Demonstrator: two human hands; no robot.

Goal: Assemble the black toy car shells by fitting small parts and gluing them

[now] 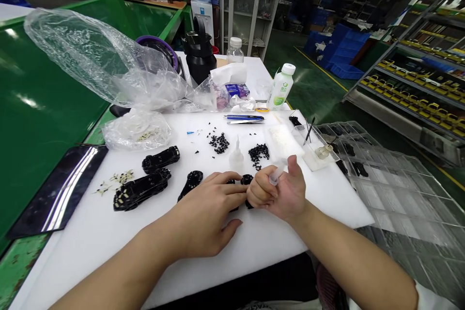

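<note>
My left hand lies flat over the white work surface, fingers stretched to the right and thumb apart. Its fingertips cover part of some small black car bodies, so I cannot tell whether they touch them. Against those parts, my right hand is closed, thumb up, around a translucent plastic tube. Just beyond the fingers stands a white needle-tipped bottle. Left of my left hand rests another black car body. Small black pieces lie in a pile behind my right hand.
Larger black model cars and pale small parts lie left. Clear bags, a blue cutter, a tissue pack and a white bottle are behind. Clear divided trays extend right, near a small glass jar.
</note>
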